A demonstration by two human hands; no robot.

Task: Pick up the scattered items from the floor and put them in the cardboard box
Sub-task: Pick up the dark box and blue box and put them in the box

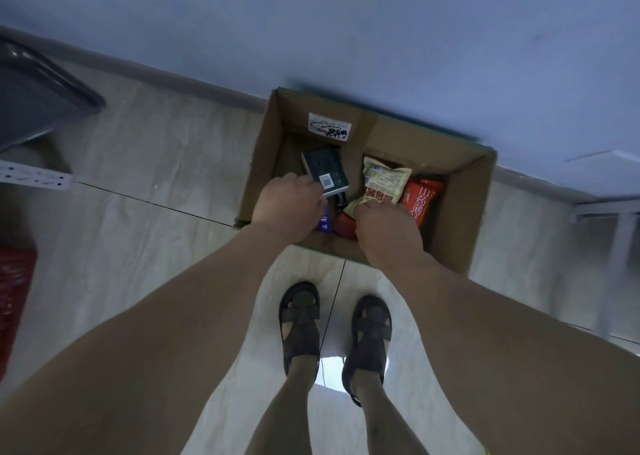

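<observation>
**Supervisor:** Status of the pickup, left to right?

**Operator:** I have both hands inside the cardboard box (474, 191), which sits at twelve o'clock from my feet, against the wall. My left hand (289, 208) is closed on a dark green carton (323, 172), holding it by its near end above the box floor. At its five o'clock a purple packet (323, 224) lies in the box. My right hand (384, 232) pinches the lower edge of a beige snack bag (382, 180). At that bag's three o'clock a red packet (420, 200) already rests inside.

**Supervisor:** Remaining work?

**Operator:** I judge the task near its end: two items are about to be released, and I see no loose items on the visible floor (156, 149). Ground outside the view I cannot vouch for.

**Supervisor:** Surface and room?

**Operator:** Pale glossy tile with dark joints. At ten o'clock, a grey tray (38, 94); at eight, a red crate (14, 302). The wall (346, 21) is blue, and a white frame (620, 236) stands at three o'clock.
</observation>
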